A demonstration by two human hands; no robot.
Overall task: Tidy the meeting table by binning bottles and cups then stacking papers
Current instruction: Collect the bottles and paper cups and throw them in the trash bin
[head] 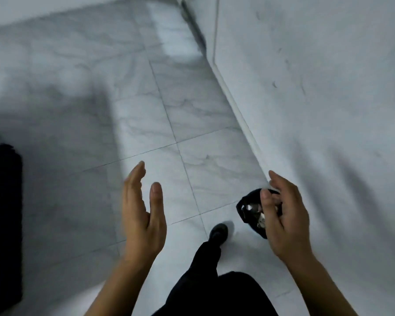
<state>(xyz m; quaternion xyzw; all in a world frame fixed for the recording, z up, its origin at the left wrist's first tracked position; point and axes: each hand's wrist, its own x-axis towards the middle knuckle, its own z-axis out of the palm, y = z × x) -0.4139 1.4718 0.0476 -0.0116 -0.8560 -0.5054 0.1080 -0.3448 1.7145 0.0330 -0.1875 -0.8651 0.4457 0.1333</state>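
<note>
A small black bin [249, 210] lined with a dark bag stands on the floor by the wall, with shiny crumpled rubbish inside. My right hand [285, 215] hovers just above and in front of it, fingers loosely curled and holding nothing that I can see. My left hand [144, 213] is raised at centre left, palm turned inward, fingers straight and apart, empty. No table, bottles, cups or papers are in view. The picture is blurred.
White marbled floor tiles [146, 124] fill the view. A white wall [317, 76] with a skirting strip runs along the right. A dark object [2, 213] sits at the left edge. My dark trouser leg and black shoe [219, 232] step forward near the bin.
</note>
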